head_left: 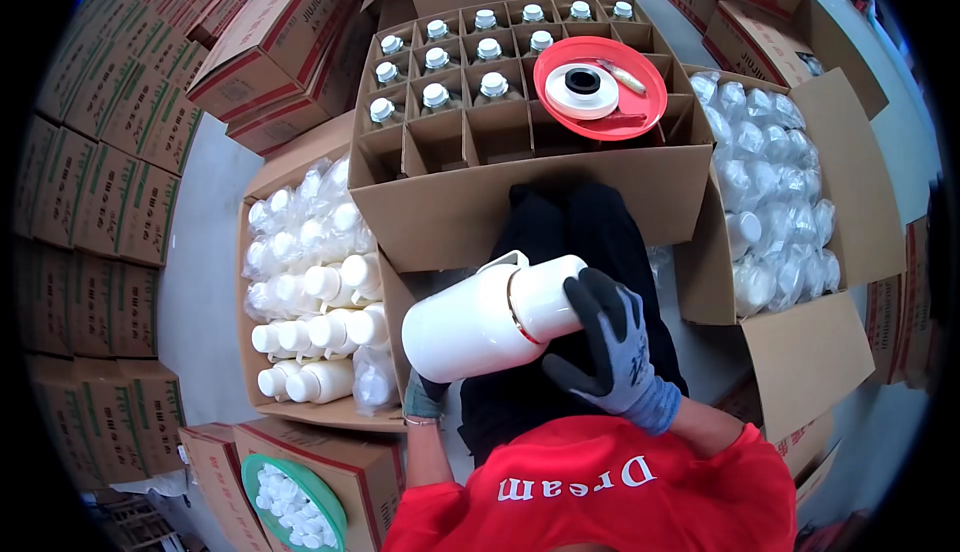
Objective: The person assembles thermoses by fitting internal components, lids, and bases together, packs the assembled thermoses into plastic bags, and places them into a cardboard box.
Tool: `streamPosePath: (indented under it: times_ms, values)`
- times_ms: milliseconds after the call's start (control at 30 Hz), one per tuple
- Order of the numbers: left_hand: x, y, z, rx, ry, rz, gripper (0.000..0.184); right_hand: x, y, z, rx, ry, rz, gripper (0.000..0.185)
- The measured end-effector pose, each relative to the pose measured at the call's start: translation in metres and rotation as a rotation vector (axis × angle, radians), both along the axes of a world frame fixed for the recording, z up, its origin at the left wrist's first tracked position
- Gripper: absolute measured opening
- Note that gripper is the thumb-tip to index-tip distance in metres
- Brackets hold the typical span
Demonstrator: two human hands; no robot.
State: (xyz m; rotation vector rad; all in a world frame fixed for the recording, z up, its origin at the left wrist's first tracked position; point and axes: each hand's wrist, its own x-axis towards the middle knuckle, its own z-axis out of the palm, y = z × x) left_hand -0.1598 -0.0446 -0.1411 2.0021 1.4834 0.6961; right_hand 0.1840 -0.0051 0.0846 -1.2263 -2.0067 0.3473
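A white vacuum flask [465,324] with a side handle and a shiny ring near its neck lies tilted across my lap. My left hand [424,398], in a dark glove, supports it from below near the base; the flask hides most of those fingers. At the other end, my right hand [618,352], in a grey and black glove, curves around the flask's white cup lid [547,297]. Its fingertips touch the lid's end, while the thumb sits lower.
Ahead stands a divided carton [540,192] holding several capped bottles [493,87]. A red dish [640,127] with a tape roll [570,102] rests on it. Cartons of white flasks [325,332] and plastic-wrapped items [770,172] flank me. A green basin [330,500] holds white caps.
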Motion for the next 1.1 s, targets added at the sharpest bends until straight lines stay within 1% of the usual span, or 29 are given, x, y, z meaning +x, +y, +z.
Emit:
streamPosePath:
  times_ms: [33, 133, 167, 233, 267, 300, 367, 467, 567, 600, 700, 767, 833, 867, 967, 1000, 1033, 1100]
  values:
    - [0.0, -0.001, 0.0, 0.0, 0.006, 0.003, 0.057, 0.0, -0.001, -0.003, 0.019, -0.045, 0.021, 0.07]
    - [0.0, -0.003, -0.002, -0.001, 0.01, 0.007, 0.057, 0.027, 0.022, -0.004, 0.066, -0.183, 0.244, 0.056]
    - [-0.001, -0.002, -0.001, -0.002, 0.015, 0.007, 0.057, 0.031, 0.032, -0.007, 0.179, -0.194, 0.294, 0.049]
    - [0.0, 0.001, -0.001, 0.001, 0.019, 0.009, 0.057, 0.031, 0.055, -0.014, 0.144, -0.057, 0.433, 0.05]
    - [-0.001, 0.005, 0.0, 0.003, 0.023, 0.01, 0.057, 0.032, 0.061, -0.018, 0.075, -0.015, 0.425, 0.051]
    - [-0.003, 0.007, 0.002, -0.001, 0.027, 0.008, 0.057, 0.03, 0.06, -0.017, -0.069, 0.026, 0.34, 0.055]
    - [-0.01, 0.014, 0.005, -0.013, 0.042, -0.001, 0.057, 0.032, 0.058, -0.02, -0.27, 0.098, 0.289, 0.068]
    - [-0.017, 0.026, 0.011, -0.028, 0.066, -0.028, 0.057, 0.041, 0.062, -0.014, -0.526, 0.361, 0.395, 0.082]
    - [-0.019, 0.033, 0.015, -0.042, 0.08, -0.048, 0.057, 0.061, 0.064, -0.023, -0.315, 0.261, 0.492, 0.086]
    - [-0.019, 0.036, 0.015, -0.046, 0.083, -0.054, 0.057, 0.062, 0.065, -0.016, -0.175, 0.174, 0.486, 0.081]
    - [-0.02, 0.042, 0.017, -0.071, 0.093, -0.073, 0.057, 0.067, 0.057, -0.019, -0.743, 0.314, 0.322, 0.075]
    - [-0.019, 0.046, 0.018, -0.085, 0.1, -0.082, 0.056, 0.093, 0.064, -0.048, -0.962, 0.329, 0.281, 0.071]
    - [-0.014, 0.051, 0.021, -0.071, 0.113, -0.086, 0.056, 0.09, 0.064, -0.037, -0.77, 0.238, 0.296, 0.071]
    - [-0.012, 0.052, 0.022, -0.019, 0.139, -0.097, 0.056, 0.077, 0.058, -0.035, -0.465, 0.327, 0.264, 0.071]
    - [-0.002, 0.057, 0.043, 0.011, 0.121, -0.04, 0.054, 0.06, 0.057, -0.008, -0.251, 0.12, 0.419, 0.071]
    - [-0.005, 0.06, 0.052, -0.073, 0.103, 0.0, 0.054, 0.053, 0.058, -0.013, -0.175, 0.178, 0.361, 0.063]
    - [-0.011, 0.067, 0.065, -0.154, 0.086, 0.037, 0.054, 0.053, 0.055, -0.016, -0.613, 0.411, 0.302, 0.061]
    - [-0.024, 0.092, 0.094, -0.239, -0.014, -0.012, 0.052, 0.057, 0.046, -0.024, -1.474, 0.863, 0.132, 0.059]
